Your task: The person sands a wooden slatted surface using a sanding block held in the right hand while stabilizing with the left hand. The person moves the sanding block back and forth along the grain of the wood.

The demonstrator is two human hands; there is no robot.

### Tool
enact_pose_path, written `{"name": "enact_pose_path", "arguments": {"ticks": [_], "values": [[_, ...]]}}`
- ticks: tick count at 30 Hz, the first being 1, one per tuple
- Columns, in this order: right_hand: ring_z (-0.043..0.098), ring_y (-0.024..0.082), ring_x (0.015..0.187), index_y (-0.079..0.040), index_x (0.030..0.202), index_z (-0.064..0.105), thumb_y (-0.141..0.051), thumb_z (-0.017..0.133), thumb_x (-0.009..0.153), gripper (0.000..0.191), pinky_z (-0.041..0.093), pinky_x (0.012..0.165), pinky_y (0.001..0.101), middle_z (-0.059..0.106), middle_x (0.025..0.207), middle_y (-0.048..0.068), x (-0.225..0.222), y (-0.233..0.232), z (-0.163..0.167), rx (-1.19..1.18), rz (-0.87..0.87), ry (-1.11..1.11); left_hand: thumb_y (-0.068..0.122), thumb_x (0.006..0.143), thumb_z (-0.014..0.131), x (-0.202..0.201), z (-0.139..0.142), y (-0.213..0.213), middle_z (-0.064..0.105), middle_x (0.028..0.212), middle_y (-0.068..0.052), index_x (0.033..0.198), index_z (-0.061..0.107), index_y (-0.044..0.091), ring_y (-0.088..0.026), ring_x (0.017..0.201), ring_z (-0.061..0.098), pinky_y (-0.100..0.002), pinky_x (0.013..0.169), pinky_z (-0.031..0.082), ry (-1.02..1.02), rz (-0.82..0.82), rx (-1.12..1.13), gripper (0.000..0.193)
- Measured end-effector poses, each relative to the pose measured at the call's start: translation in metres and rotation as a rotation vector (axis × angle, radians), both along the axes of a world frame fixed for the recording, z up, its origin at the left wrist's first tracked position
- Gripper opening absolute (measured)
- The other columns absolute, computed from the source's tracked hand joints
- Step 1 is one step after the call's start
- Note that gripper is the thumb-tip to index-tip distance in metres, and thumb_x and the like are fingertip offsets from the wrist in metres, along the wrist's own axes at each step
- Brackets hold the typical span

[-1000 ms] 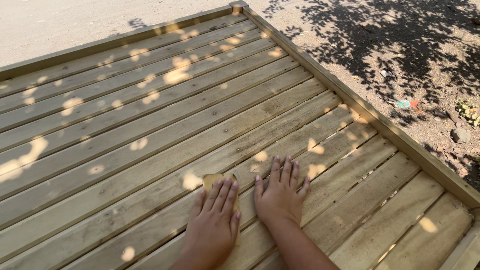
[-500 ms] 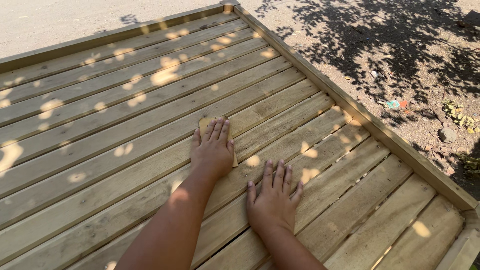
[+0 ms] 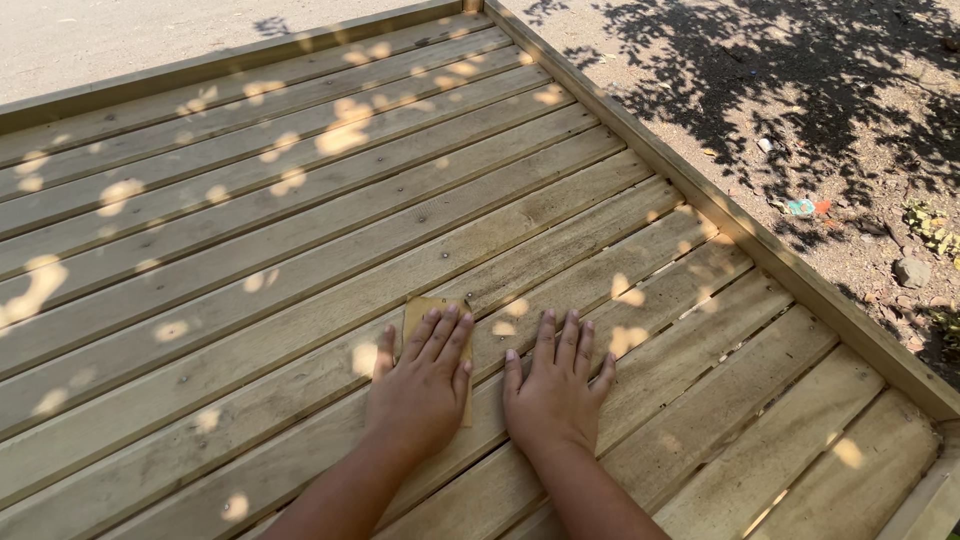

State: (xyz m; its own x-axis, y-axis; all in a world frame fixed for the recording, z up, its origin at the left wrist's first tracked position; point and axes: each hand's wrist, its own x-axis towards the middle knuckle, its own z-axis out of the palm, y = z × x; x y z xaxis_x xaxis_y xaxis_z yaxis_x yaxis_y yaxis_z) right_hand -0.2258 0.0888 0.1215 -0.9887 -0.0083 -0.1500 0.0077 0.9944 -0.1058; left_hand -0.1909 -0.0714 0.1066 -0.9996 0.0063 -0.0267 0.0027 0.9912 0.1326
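My left hand (image 3: 420,385) lies flat on a tan sheet of sandpaper (image 3: 425,311), pressing it onto a plank of the slatted wooden platform (image 3: 250,250). Only the sheet's far edge and right side show past my fingers. Right beside it, my right hand (image 3: 555,395) rests flat on the bare planks, fingers spread, holding nothing. Both forearms come in from the bottom edge.
A raised wooden rim (image 3: 720,210) runs along the platform's right and far sides. Beyond it lies dirt ground in leaf shadow with small litter (image 3: 805,207) and a stone (image 3: 910,272). Pale ground lies past the far rim.
My left hand, which had slid the sandpaper forward along the planks half a second ago, has drawn back next to my right hand. The right hand stayed put.
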Motion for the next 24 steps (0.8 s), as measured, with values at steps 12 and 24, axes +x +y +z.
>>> {"name": "enact_pose_path", "arguments": {"ticks": [12, 24], "values": [[0.001, 0.028, 0.155, -0.016, 0.161, 0.012, -0.056, 0.03, 0.098, 0.077, -0.005, 0.119, 0.0577, 0.007, 0.169, 0.011, 0.004, 0.001, -0.002, -0.04, -0.01, 0.074, 0.04, 0.102, 0.027, -0.018, 0.008, 0.014, 0.018, 0.167, 0.002, 0.16, 0.018, 0.022, -0.017, 0.153, 0.013, -0.049, 0.122, 0.006, 0.023, 0.041, 0.023, 0.062], [-0.003, 0.028, 0.154, -0.019, 0.165, 0.009, -0.056, 0.025, 0.099, 0.077, -0.008, 0.118, 0.0572, 0.002, 0.174, 0.011, 0.0, 0.002, -0.003, -0.053, -0.002, 0.014, 0.044, 0.103, 0.018, -0.07, 0.02, 0.01, 0.009, 0.17, 0.006, 0.162, 0.01, 0.029, -0.015, 0.155, 0.005, -0.048, 0.124, 0.0, -0.096, 0.161, 0.035, 0.062]]}}
